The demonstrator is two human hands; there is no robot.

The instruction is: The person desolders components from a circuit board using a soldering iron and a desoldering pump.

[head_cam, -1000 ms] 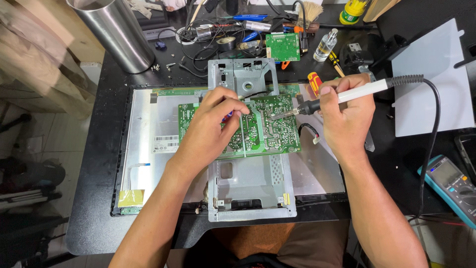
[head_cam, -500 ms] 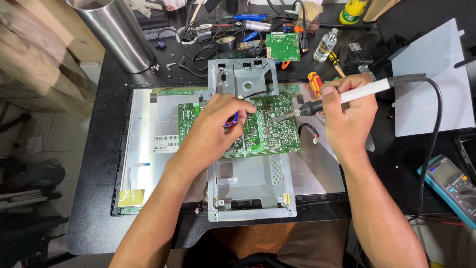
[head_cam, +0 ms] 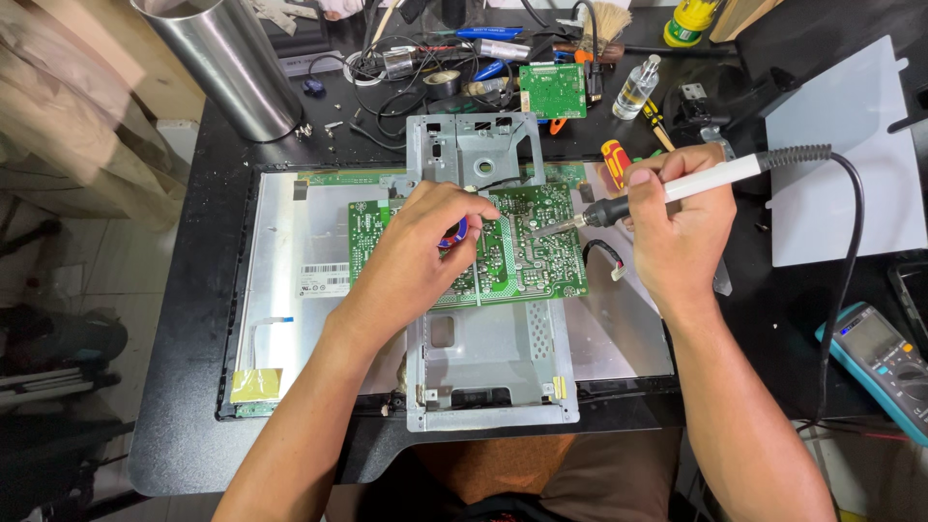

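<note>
**Green circuit board under the soldering iron**

Green circuit board [head_cam: 512,253] lies solder side up on a grey metal bracket [head_cam: 491,362], which rests across the silver back of a flat display panel [head_cam: 290,290] on the black workbench [head_cam: 184,406]. The right hand [head_cam: 681,227] is wrapped firmly around the white handle of a soldering iron [head_cam: 677,186]; its tip meets the board near the upper right area, and its black cord loops away to the right. The left hand [head_cam: 420,246] rests on the board's left half, its fingers curled together and pinching a small blue-and-red thing (too hidden to identify).

Farther back on the bench lie a smaller green board [head_cam: 552,90], a clear little bottle [head_cam: 636,87], a red-handled screwdriver [head_cam: 615,162] just beside the iron, and a tangle of wires. A steel cylinder [head_cam: 227,68] stands at the upper left, a blue multimeter [head_cam: 880,362] sits at the right edge, and a pale sheet [head_cam: 841,164] lies above it.
</note>
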